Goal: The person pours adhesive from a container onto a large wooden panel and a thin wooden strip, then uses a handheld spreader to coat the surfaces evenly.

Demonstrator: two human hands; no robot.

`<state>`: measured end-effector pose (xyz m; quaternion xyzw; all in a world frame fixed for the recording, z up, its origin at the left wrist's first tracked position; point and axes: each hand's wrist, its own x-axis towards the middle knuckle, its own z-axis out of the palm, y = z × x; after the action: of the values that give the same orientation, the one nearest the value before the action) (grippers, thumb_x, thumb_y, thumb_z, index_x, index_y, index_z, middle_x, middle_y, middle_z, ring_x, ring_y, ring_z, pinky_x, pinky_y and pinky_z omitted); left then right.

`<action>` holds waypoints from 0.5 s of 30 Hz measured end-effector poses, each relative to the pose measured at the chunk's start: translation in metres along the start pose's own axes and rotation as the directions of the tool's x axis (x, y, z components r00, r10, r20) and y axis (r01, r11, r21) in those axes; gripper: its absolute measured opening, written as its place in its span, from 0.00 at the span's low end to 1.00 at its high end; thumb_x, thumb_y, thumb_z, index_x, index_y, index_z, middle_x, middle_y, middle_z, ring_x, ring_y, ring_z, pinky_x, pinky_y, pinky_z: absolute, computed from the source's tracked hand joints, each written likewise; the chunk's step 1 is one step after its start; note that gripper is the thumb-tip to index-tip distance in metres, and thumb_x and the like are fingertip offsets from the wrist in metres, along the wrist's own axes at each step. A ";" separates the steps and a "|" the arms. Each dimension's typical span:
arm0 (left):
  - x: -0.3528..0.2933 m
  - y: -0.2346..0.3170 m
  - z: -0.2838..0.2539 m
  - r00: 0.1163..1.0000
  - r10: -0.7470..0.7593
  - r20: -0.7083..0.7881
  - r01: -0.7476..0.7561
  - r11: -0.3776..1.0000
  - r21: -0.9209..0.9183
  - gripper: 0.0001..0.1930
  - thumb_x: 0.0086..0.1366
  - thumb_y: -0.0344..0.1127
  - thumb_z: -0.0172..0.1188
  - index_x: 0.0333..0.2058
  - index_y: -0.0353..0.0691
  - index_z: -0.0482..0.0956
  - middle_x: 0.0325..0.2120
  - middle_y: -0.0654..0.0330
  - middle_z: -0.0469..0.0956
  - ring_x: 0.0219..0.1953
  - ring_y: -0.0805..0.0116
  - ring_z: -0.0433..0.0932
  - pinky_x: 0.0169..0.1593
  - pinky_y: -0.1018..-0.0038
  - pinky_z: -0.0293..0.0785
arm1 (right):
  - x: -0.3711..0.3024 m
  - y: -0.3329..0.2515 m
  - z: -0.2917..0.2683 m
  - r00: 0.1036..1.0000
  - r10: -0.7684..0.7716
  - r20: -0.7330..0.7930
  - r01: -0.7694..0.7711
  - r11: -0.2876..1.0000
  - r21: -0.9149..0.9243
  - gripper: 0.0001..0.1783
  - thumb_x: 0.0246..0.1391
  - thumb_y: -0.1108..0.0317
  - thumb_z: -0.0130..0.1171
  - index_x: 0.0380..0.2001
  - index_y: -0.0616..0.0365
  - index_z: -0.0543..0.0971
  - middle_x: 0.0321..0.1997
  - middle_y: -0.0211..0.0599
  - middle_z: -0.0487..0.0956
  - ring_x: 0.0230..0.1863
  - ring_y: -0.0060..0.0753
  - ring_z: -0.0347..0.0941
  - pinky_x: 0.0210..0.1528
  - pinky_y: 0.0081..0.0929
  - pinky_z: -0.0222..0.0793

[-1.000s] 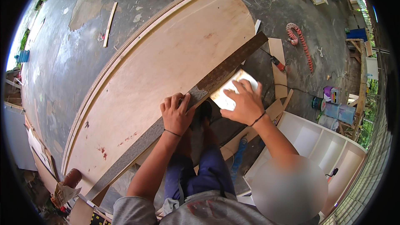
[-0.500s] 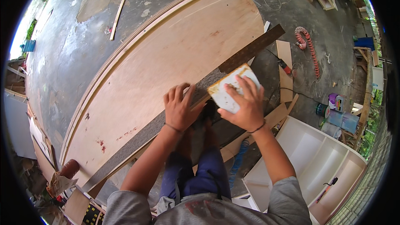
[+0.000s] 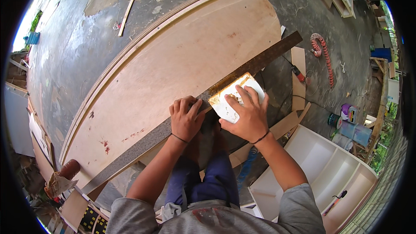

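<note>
A white, flat, squarish spreader [image 3: 229,112] is in my right hand [image 3: 250,117], its fingers bent over the top face. Brown, glue-like residue runs along the spreader's far edge, which meets a long narrow strip [image 3: 149,139]. This strip lies along the near side of a large curved plywood panel [image 3: 182,56]. Speckled grey at the lower left, it turns dark brown [image 3: 268,55] from the spreader to its upper-right end. My left hand [image 3: 187,119] is closed over the strip's edge just left of the spreader; its thumb tip is hard to make out.
To the right lie a red-and-black power tool [image 3: 298,73], a coiled red hose [image 3: 325,54] and several containers [image 3: 349,112]. A white cabinet carcass [image 3: 303,160] stands at the lower right. A brown cylinder [image 3: 69,169] sits by the panel's lower-left end.
My right hand has drawn the spreader slightly left and down, onto the strip. The brown stretch now reaches nearer my left hand, whose fingers have curled in. The whole view has shifted a little.
</note>
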<state>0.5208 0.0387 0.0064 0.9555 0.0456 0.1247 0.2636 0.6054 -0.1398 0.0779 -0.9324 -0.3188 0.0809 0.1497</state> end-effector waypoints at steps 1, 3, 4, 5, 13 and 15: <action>0.000 0.000 -0.001 1.000 -0.007 0.005 0.007 1.000 -0.002 0.18 0.44 0.38 0.67 0.37 0.45 0.77 0.37 0.63 0.72 0.41 0.62 0.68 0.43 0.66 0.61 | 0.004 -0.003 -0.005 1.000 -0.005 -0.004 0.005 1.000 0.005 0.31 0.31 0.48 0.64 0.43 0.47 0.77 0.56 0.41 0.66 0.58 0.44 0.56 0.52 0.67 0.44; 0.000 0.001 -0.001 1.000 -0.005 0.011 0.005 1.000 -0.008 0.18 0.44 0.38 0.67 0.37 0.45 0.77 0.37 0.63 0.71 0.41 0.62 0.68 0.43 0.66 0.61 | 0.015 -0.005 -0.006 0.999 -0.027 -0.032 0.026 0.999 -0.022 0.30 0.31 0.48 0.64 0.42 0.48 0.77 0.54 0.40 0.68 0.57 0.43 0.57 0.51 0.67 0.46; 0.000 0.002 0.000 1.000 -0.002 0.009 0.002 1.000 -0.009 0.18 0.44 0.38 0.67 0.37 0.45 0.77 0.37 0.63 0.71 0.41 0.62 0.68 0.43 0.66 0.61 | 0.019 -0.003 -0.002 0.999 -0.030 -0.029 0.029 0.999 -0.020 0.30 0.31 0.48 0.64 0.42 0.48 0.77 0.53 0.40 0.68 0.57 0.43 0.58 0.51 0.67 0.46; 0.001 0.001 0.000 1.000 0.001 0.009 -0.001 1.000 -0.007 0.18 0.44 0.38 0.67 0.37 0.45 0.77 0.38 0.63 0.71 0.41 0.62 0.68 0.43 0.66 0.61 | 0.022 -0.002 0.003 0.999 -0.032 -0.026 0.032 0.999 -0.015 0.30 0.31 0.48 0.64 0.41 0.49 0.77 0.53 0.40 0.68 0.57 0.43 0.58 0.51 0.67 0.46; 0.000 0.000 0.001 1.000 -0.004 0.003 0.004 1.000 -0.008 0.18 0.44 0.37 0.66 0.37 0.46 0.77 0.37 0.64 0.71 0.41 0.62 0.68 0.43 0.66 0.61 | 0.020 -0.003 0.000 1.000 -0.016 0.000 0.016 0.999 -0.036 0.30 0.31 0.48 0.64 0.42 0.48 0.77 0.54 0.40 0.67 0.57 0.41 0.57 0.49 0.68 0.48; 0.002 0.000 0.001 1.000 0.005 0.001 -0.005 1.000 -0.005 0.18 0.44 0.37 0.66 0.37 0.46 0.77 0.37 0.64 0.71 0.41 0.62 0.68 0.43 0.66 0.61 | 0.022 0.000 0.006 1.000 -0.013 0.006 0.014 0.998 -0.055 0.30 0.30 0.49 0.64 0.42 0.48 0.77 0.53 0.39 0.67 0.56 0.41 0.57 0.49 0.69 0.48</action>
<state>0.5227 0.0383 0.0065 0.9549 0.0427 0.1252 0.2658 0.6207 -0.1248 0.0708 -0.9338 -0.3277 0.0738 0.1236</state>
